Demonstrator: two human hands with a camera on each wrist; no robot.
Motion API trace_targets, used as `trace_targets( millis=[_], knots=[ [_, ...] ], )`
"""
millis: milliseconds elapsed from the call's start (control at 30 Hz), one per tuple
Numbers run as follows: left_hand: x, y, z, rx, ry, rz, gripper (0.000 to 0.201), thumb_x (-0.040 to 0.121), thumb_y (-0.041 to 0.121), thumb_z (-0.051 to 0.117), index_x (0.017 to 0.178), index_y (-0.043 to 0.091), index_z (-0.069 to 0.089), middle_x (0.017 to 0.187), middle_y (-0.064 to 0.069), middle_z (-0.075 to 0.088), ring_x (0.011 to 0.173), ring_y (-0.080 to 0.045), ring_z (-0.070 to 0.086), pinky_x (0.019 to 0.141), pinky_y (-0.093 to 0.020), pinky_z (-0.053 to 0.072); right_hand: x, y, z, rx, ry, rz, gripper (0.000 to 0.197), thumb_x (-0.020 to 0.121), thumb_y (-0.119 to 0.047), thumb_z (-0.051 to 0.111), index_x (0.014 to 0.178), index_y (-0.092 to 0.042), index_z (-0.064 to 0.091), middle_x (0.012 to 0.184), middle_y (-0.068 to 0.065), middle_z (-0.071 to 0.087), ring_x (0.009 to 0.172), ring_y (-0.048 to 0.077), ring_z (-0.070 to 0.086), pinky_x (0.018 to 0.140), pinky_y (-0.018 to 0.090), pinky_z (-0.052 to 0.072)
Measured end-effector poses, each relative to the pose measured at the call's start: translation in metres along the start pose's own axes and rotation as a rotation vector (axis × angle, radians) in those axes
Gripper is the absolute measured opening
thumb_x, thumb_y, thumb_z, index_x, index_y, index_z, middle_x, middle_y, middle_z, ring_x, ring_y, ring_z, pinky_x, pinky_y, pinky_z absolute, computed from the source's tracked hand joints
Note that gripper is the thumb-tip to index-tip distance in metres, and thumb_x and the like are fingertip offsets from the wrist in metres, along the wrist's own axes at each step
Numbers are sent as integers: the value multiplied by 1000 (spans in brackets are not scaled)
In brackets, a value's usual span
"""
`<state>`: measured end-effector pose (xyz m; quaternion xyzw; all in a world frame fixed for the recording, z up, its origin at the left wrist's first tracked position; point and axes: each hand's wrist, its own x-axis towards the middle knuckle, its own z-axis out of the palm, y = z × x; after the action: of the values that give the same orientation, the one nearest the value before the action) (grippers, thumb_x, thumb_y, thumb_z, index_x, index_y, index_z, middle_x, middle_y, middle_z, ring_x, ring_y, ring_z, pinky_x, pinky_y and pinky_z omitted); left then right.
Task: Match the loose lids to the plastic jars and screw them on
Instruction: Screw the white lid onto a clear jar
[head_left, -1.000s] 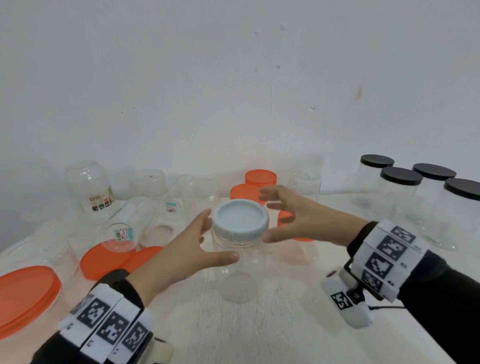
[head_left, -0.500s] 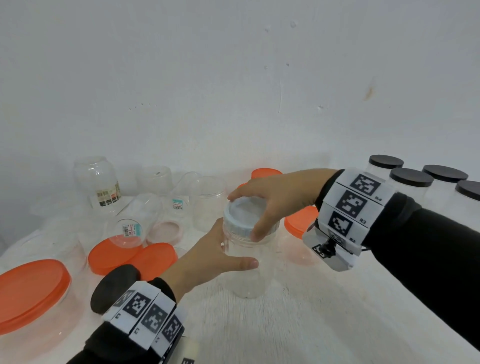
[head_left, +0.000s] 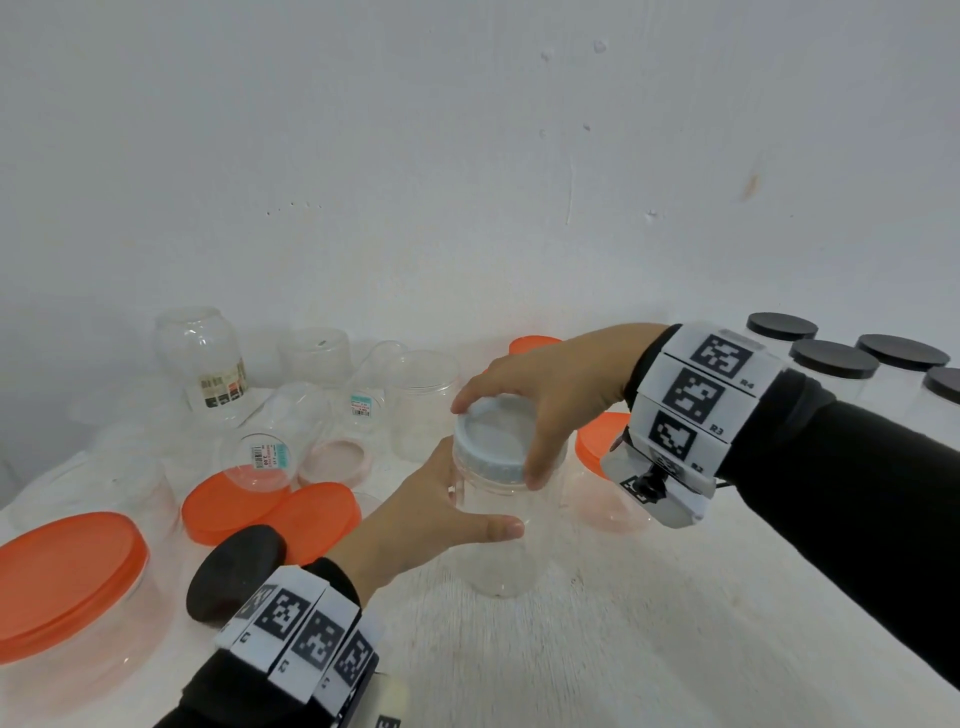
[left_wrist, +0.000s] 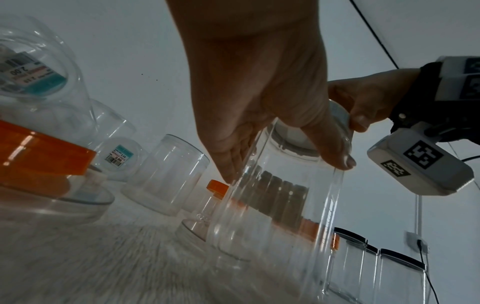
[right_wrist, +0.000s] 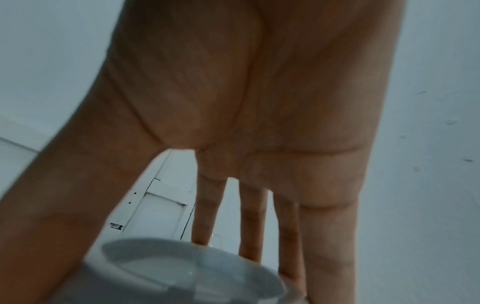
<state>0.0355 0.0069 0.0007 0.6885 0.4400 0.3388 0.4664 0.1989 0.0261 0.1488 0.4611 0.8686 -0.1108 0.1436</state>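
Observation:
A clear plastic jar (head_left: 498, 551) stands upright mid-table with a pale blue-white lid (head_left: 491, 439) on its mouth. My left hand (head_left: 441, 512) wraps the jar's body, thumb across the front. From above, my right hand (head_left: 540, 402) grips the lid's rim with thumb at the front and fingers round the back. The left wrist view looks up through the jar (left_wrist: 275, 222), with the left hand (left_wrist: 259, 98) round it and the lid (left_wrist: 298, 139) under the right hand (left_wrist: 363, 107). The right wrist view has the right hand (right_wrist: 246, 144) over the lid (right_wrist: 182, 271).
Several open clear jars (head_left: 423, 402) stand or lie at the back left. Loose orange lids (head_left: 234, 501) and a loose black lid (head_left: 234, 569) lie left of the held jar. A wide orange-lidded tub (head_left: 67, 577) is at far left. Black-lidded jars (head_left: 836, 364) stand at the back right.
My right hand, open beside the lid a second ago, has come down over it and taken hold of its rim. My left hand keeps its hold on the jar.

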Motion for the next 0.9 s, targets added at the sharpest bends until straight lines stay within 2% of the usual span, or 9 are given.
trace_targets(
  millis=[100,233,333,400,500,600,667,767,900],
  knots=[
    [0,-1,0,0,-8,3,100,58,44,87,141,41,31,138,22,48,129,4,41,103,-18,35,-1,1,-3,21,-25,3,85,70,-40,83,137,-52,33,132,-18,39,120,13,44,93,30,42],
    [0,-2,0,5,-11,5,98,57,46,87,138,44,32,137,23,48,129,5,41,103,-17,34,-3,1,-3,45,-30,2,85,68,-41,84,136,-52,34,134,-19,40,119,12,46,96,31,43],
    [0,-3,0,11,0,6,98,54,51,86,137,44,35,135,23,51,127,4,44,106,-22,35,-2,-2,1,15,3,48,85,63,-61,79,135,-51,36,133,-14,44,115,17,55,98,36,46],
    [-1,-2,1,9,15,7,97,52,52,85,135,45,36,133,23,53,125,4,46,107,-24,37,0,-4,5,-3,34,99,88,57,-75,72,133,-48,37,129,-11,47,107,20,61,93,39,50],
    [-2,-1,2,13,14,9,99,51,53,84,136,43,36,132,21,54,124,2,47,103,-21,39,1,-5,11,-26,59,155,88,54,-84,62,128,-42,39,120,-8,51,100,19,62,87,40,52],
    [-2,1,2,5,5,10,100,51,53,84,138,43,34,134,22,52,125,3,46,101,-19,38,0,-4,11,-15,34,147,94,59,-80,65,138,-45,29,134,-11,42,118,17,50,96,42,45],
    [-3,0,3,1,6,6,98,52,53,84,136,45,34,135,23,51,126,4,44,104,-21,36,-3,-5,8,54,13,80,91,68,-63,74,141,-53,22,139,-15,35,126,15,40,103,42,40],
    [-2,0,3,0,12,9,96,53,51,85,134,47,34,135,24,50,127,4,44,105,-22,36,-5,-4,5,87,11,13,75,76,-46,75,137,-56,33,137,-19,35,128,12,36,104,38,38],
    [-2,-1,3,1,15,11,98,53,52,85,137,46,34,135,23,51,127,2,45,107,-26,37,-2,-4,8,15,66,52,71,73,-66,67,136,-50,38,135,-16,40,126,15,41,104,41,39]
  ],
)
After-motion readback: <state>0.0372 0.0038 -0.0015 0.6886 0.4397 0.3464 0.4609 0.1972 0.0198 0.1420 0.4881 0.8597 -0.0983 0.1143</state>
